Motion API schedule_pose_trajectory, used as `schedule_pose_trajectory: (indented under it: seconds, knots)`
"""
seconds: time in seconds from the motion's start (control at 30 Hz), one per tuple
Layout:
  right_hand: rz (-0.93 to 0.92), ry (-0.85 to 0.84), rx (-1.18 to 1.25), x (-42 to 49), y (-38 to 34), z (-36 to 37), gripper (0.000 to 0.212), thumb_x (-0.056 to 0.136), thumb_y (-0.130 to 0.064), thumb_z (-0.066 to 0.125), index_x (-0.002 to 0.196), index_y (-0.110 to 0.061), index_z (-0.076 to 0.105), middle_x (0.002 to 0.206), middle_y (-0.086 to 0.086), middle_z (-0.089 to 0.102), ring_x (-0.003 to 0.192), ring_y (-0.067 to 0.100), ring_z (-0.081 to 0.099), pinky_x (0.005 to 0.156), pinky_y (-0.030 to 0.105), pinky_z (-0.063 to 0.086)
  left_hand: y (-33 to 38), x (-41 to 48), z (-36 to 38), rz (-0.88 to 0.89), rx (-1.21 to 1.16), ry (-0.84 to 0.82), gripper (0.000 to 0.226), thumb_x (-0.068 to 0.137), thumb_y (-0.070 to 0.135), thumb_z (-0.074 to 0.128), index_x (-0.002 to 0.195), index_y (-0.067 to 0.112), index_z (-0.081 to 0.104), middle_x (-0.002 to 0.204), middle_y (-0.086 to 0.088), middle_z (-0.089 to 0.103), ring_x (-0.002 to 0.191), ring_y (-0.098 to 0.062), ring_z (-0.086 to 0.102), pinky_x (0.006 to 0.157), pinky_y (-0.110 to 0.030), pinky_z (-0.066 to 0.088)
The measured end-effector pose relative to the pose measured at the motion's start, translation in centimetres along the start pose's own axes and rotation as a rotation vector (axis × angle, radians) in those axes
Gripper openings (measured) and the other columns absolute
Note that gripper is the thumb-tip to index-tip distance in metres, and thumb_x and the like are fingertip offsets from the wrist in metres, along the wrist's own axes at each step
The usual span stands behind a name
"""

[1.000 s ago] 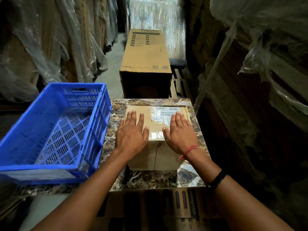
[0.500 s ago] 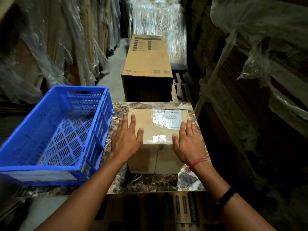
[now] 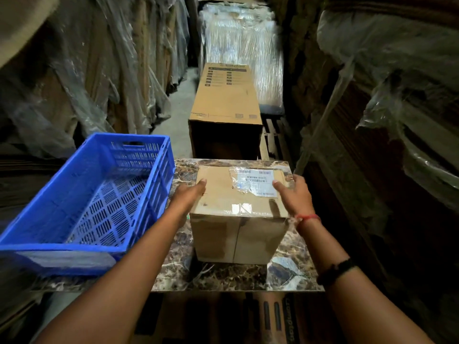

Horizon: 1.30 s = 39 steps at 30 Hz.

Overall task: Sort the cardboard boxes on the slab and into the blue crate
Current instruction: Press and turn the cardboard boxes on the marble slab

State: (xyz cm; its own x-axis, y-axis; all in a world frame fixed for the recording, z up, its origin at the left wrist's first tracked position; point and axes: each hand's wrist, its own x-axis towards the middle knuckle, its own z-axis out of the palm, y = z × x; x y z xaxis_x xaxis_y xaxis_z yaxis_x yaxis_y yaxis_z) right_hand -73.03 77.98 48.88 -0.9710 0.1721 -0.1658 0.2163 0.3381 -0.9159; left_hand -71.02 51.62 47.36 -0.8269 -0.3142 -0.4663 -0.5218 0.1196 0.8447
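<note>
Taped brown cardboard box (image 3: pixel 238 234) sat on the brown marble worktop (image 3: pixel 223 276), beside the blue plastic crate (image 3: pixel 82 247). Left hand (image 3: pixel 188 194) and right hand (image 3: pixel 295 194) clasped its opposite sides, thumbs on top.

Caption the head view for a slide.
Left hand and right hand hold a cardboard box on the marble slab beside a blue crate.

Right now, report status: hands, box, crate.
Left hand and right hand grip cardboard box by its sides. Box on slab. Blue crate alongside, left.
</note>
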Motion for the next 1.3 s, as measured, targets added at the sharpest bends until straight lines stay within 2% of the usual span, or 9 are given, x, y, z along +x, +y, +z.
schedule_pose_trajectory:
  seconds: [0.07,0.13,0.3,0.43,0.57,0.87,1.07,1.17,1.3]
  knots:
    - [0.201,-0.087,0.117,2.5,0.2,-0.1,0.112,0.043,-0.075,0.081,0.133,-0.015,0.052,0.131,-0.004,0.056,0.118,0.024,0.056,0.100,0.042,0.046,0.0,0.9,-0.3,-0.151,-0.101,-0.180,0.086,0.050,0.081,0.075,0.116,0.027,0.062,0.143,-0.006,0.051,0.126,-0.037,0.052,0.102,-0.057,0.043]
    - [0.325,-0.192,0.126,4.9,2.1,-0.2,0.104,0.044,-0.075,0.081,0.129,-0.019,0.057,0.129,-0.008,0.054,0.116,0.027,0.057,0.099,0.043,0.047,0.4,0.6,-0.3,-0.199,-0.069,-0.284,0.061,0.059,0.069,0.078,0.102,0.029,0.064,0.136,-0.001,0.053,0.123,-0.039,0.051,0.099,-0.059,0.043]
    - [0.361,-0.321,0.068,4.3,2.7,-0.8,0.073,0.033,-0.067,0.087,0.088,-0.020,0.079,0.098,0.006,0.075,0.094,0.030,0.071,0.091,0.050,0.055,0.7,0.7,0.2,-0.185,0.032,-0.256,0.063,0.059,0.057,0.083,0.104,0.018,0.062,0.132,-0.015,0.056,0.119,-0.041,0.052,0.104,-0.057,0.040]
    - [0.364,-0.357,0.065,2.9,2.0,-1.6,0.089,0.029,-0.059,0.092,0.102,-0.011,0.072,0.096,0.009,0.075,0.092,0.031,0.072,0.090,0.050,0.055,-0.1,1.2,-0.3,-0.117,-0.006,-0.244,0.079,0.041,0.051,0.091,0.105,0.012,0.066,0.118,-0.016,0.066,0.109,-0.039,0.062,0.099,-0.053,0.048]
    - [0.295,-0.332,0.088,2.0,1.3,-2.4,0.048,0.064,-0.033,0.087,0.102,-0.008,0.072,0.095,0.009,0.075,0.091,0.030,0.071,0.084,0.041,0.057,-0.4,0.9,-0.7,-0.026,-0.114,-0.255,0.077,0.050,0.034,0.090,0.117,0.008,0.063,0.105,-0.013,0.072,0.093,-0.031,0.067,0.074,-0.040,0.055]
    - [0.128,-0.433,0.129,-0.3,2.3,-1.9,0.037,0.067,0.012,0.078,0.100,-0.001,0.070,0.095,0.009,0.074,0.080,0.013,0.071,0.057,0.017,0.053,-3.0,0.3,-1.8,0.102,-0.129,-0.285,0.087,0.063,-0.003,0.086,0.137,0.018,0.046,0.117,-0.008,0.067,0.108,-0.028,0.064,0.083,-0.039,0.058]
    - [0.107,-0.358,0.059,-0.1,7.8,2.8,0.045,0.056,0.020,0.080,0.094,0.000,0.068,0.093,0.013,0.073,0.074,0.011,0.072,0.058,0.024,0.057,-8.4,0.7,-1.8,0.145,-0.061,-0.121,0.067,0.061,-0.012,0.084,0.114,0.017,0.054,0.103,-0.005,0.069,0.100,-0.026,0.067,0.071,-0.029,0.058]
    - [0.009,-0.288,-0.036,0.5,10.5,5.2,0.061,0.048,0.010,0.087,0.095,-0.023,0.068,0.088,-0.004,0.075,0.089,0.018,0.072,0.070,0.035,0.060,-11.2,2.1,-1.6,0.158,0.046,0.021,0.068,0.053,-0.014,0.087,0.105,0.018,0.057,0.097,-0.002,0.069,0.099,-0.030,0.066,0.080,-0.038,0.056]
    - [-0.028,-0.206,-0.048,0.1,11.1,7.5,0.072,0.051,0.011,0.086,0.112,-0.018,0.064,0.082,-0.023,0.068,0.079,-0.004,0.064,0.063,0.012,0.053,-15.4,5.8,-1.6,0.097,0.008,0.125,0.068,0.060,-0.003,0.088,0.120,0.014,0.061,0.113,-0.010,0.069,0.107,-0.030,0.065,0.090,-0.048,0.055]
